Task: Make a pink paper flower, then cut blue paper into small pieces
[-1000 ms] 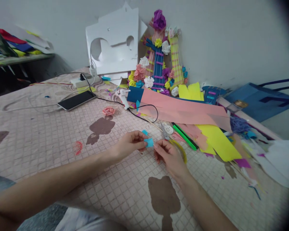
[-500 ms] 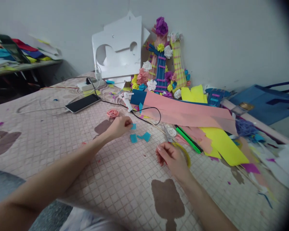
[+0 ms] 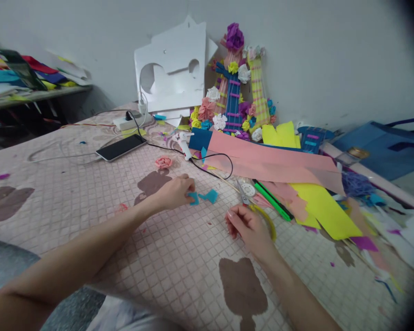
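My left hand (image 3: 175,191) rests on the tiled surface with its fingers curled onto a small blue paper piece (image 3: 193,198). A second blue paper piece (image 3: 209,196) lies just right of it, untouched. My right hand (image 3: 245,225) hovers low near the front, fingers loosely curled, with nothing visible in them. The yellow-handled scissors (image 3: 253,204) lie right behind my right hand, blades pointing away. A pink paper rose (image 3: 163,162) sits further back on the surface.
A glue gun (image 3: 184,142) with a black cord, a phone (image 3: 120,147) and a power strip (image 3: 131,121) lie at the back left. Pink paper sheets (image 3: 272,162), yellow paper (image 3: 322,209) and a green pen (image 3: 272,201) cover the right. Decorated paper guitars (image 3: 233,92) lean on the wall.
A second ago both hands held a blue piece together. They parted, the pieces now lie on the surface, and my left hand has come down onto one of them.
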`<state>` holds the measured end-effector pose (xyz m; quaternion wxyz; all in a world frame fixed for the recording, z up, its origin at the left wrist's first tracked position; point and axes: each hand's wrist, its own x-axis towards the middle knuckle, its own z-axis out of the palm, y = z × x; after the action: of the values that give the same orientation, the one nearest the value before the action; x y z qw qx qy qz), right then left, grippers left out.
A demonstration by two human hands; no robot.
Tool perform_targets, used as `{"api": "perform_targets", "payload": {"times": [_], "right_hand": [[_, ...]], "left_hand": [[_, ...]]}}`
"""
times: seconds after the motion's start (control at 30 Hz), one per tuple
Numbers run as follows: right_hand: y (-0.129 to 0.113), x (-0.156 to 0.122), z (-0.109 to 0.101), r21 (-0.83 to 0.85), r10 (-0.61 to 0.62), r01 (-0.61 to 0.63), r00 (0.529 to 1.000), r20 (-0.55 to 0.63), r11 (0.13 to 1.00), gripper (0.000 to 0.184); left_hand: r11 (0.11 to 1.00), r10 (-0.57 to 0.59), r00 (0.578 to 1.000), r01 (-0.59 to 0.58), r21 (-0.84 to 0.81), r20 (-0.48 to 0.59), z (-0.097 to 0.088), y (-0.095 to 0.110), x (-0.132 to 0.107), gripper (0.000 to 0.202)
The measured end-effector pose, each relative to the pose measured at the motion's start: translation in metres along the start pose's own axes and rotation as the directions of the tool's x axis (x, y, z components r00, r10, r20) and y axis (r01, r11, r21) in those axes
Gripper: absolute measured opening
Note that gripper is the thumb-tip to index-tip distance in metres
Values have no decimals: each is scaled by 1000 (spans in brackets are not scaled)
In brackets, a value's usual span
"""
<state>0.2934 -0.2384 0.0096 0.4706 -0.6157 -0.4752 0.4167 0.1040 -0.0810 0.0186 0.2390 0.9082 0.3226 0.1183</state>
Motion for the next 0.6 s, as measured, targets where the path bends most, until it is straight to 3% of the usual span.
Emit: {"api": "perform_targets", "payload": {"times": [0.13, 0.23, 0.37, 0.5, 0.6], "right_hand": [[2, 0, 0, -4, 0, 0, 1000, 10, 1000, 33], [1, 0, 2, -10, 5, -5, 1000, 14, 1000, 29], [-3, -1, 9, -1, 0, 0, 1000, 28, 1000, 24], [-4, -1, 16, -16, 3, -1, 997, 72, 1000, 19], [-1, 1, 18, 20, 43, -45, 996, 79, 999, 18]], "left_hand": [[996, -2, 1000, 2, -90, -11, 1, -3, 3, 8], [969, -3, 1000, 9, -246, 26, 0, 3, 1, 8], [886, 139, 986, -84, -456, 88, 3, 23, -8, 30], [854, 217, 971, -140, -500, 99, 12, 41, -19, 34], [837, 182, 982, -124, -534, 56, 18, 45, -21, 34]]}}
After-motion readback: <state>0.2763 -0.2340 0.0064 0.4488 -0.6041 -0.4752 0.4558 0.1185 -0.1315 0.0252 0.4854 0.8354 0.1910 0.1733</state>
